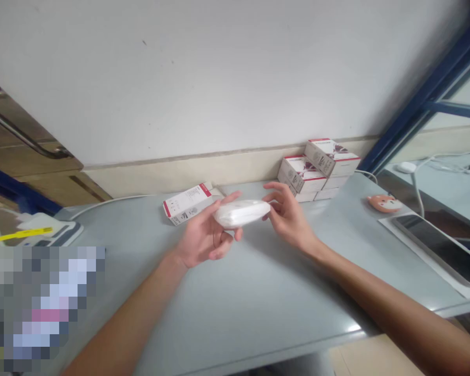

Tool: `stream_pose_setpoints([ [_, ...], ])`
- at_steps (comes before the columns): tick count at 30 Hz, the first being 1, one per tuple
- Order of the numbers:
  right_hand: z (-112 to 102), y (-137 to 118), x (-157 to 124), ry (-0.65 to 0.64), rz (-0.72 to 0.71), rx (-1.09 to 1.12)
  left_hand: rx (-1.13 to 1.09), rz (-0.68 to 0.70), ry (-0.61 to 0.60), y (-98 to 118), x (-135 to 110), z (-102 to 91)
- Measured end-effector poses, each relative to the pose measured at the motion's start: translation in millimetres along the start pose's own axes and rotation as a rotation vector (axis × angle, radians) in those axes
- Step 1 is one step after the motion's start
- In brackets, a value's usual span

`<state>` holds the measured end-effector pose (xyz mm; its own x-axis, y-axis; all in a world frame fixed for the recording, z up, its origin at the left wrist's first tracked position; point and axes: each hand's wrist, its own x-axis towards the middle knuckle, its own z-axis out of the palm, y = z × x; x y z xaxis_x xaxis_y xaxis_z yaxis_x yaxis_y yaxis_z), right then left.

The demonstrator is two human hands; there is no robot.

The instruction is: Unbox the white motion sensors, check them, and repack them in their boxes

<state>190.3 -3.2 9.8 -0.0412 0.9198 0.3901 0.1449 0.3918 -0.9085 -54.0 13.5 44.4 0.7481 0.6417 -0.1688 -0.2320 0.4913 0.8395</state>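
Note:
A white, rounded packet [243, 213] in glossy clear wrapping is held up above the middle of the table; what lies inside the wrapping cannot be made out. My left hand [203, 235] grips its left end, thumb on the far side and fingers curled beneath. At the right end, my right hand [288, 214] has its thumb and bent fingers closed on the packet's tip. Just behind my left hand lies a white and red carton [188, 203] with a flap sticking out at its far end.
Several similar cartons [325, 167] are stacked against the wall at the back right. An orange and white animal-faced item [384, 203] and a dark phone [441, 248] on a white sheet lie to the right. A power strip [58, 232] with cables sits at the left.

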Motion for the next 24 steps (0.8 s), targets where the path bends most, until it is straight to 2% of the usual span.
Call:
stream_pose_setpoints([
  [2, 3.5, 2.7, -0.1, 0.005, 0.065, 0.107, -0.055, 0.072, -0.059, -0.5, -0.1, 0.7],
  [4, 7.1, 4.7, 0.0, 0.044, 0.112, 0.189, -0.013, 0.135, -0.023, -3.4, 1.4, 2.2],
  [9, 8.7, 5.4, 2.2, 0.249, 0.150, 0.224, 0.270, 0.228, 0.321, -18.0, 13.2, 9.4],
  [11, 7.0, 4.3, 2.8, 0.272, 0.115, 0.204, 0.316, 0.224, 0.426, -23.8, 18.2, 9.5],
  [14, 3.8, 1.1, 2.0, 0.137, 0.014, 0.159, 0.264, 0.153, 0.496, -28.3, 21.7, 3.3],
  [17, 0.5, -3.7, -0.5, -0.061, -0.102, 0.062, 0.160, 0.057, 0.471, -26.5, 20.0, -6.2],
  [20, -3.3, -9.7, -3.3, -0.122, -0.196, -0.055, 0.092, 0.022, 0.431, -21.8, 16.1, -12.1],
  [22, -5.8, -14.1, -5.1, -0.129, -0.199, -0.101, 0.071, 0.037, 0.428, -19.7, 13.5, -13.2],
  [24, -7.0, -18.1, -7.5, -0.239, -0.114, -0.085, 0.079, 0.033, 0.448, -19.7, 11.8, -12.4],
])
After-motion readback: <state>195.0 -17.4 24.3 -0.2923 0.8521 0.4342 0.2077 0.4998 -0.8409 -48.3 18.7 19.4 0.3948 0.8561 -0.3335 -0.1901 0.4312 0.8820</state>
